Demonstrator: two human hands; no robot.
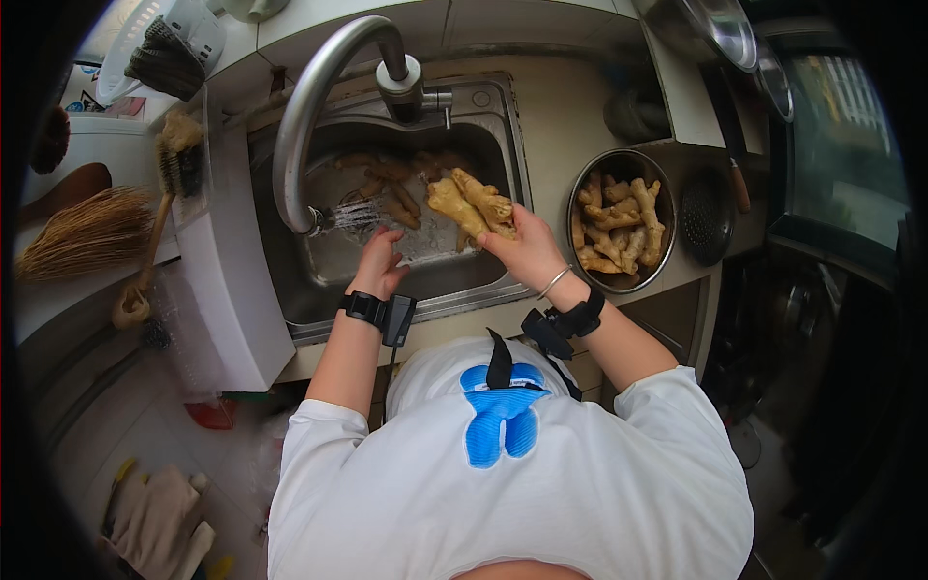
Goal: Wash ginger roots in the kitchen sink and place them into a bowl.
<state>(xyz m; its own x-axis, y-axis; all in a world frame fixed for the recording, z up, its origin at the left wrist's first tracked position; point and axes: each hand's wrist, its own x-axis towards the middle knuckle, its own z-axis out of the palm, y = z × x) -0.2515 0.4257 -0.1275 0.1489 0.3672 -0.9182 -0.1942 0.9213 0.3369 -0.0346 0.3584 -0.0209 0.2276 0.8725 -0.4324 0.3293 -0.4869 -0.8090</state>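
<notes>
My right hand (528, 245) grips a large ginger root (464, 205) over the right side of the stainless steel sink (442, 293). Fingers apart, my left hand (380, 261) holds nothing and is just below the stream of running water (355, 214). That stream comes from the curved metal faucet (286, 138). More ginger pieces (388, 174) lie in water at the back of the basin, partly blurred by the splashing. To the right of the sink stands a round metal bowl (670, 239) full of ginger roots (644, 210).
A black perforated strainer (707, 217) is right of the bowl, below a hanging knife (725, 138). Left of the sink are a white panel (232, 268), a brush (174, 174), a straw whisk (94, 235) and a white plastic basket (196, 36). The counter edge runs before my waist.
</notes>
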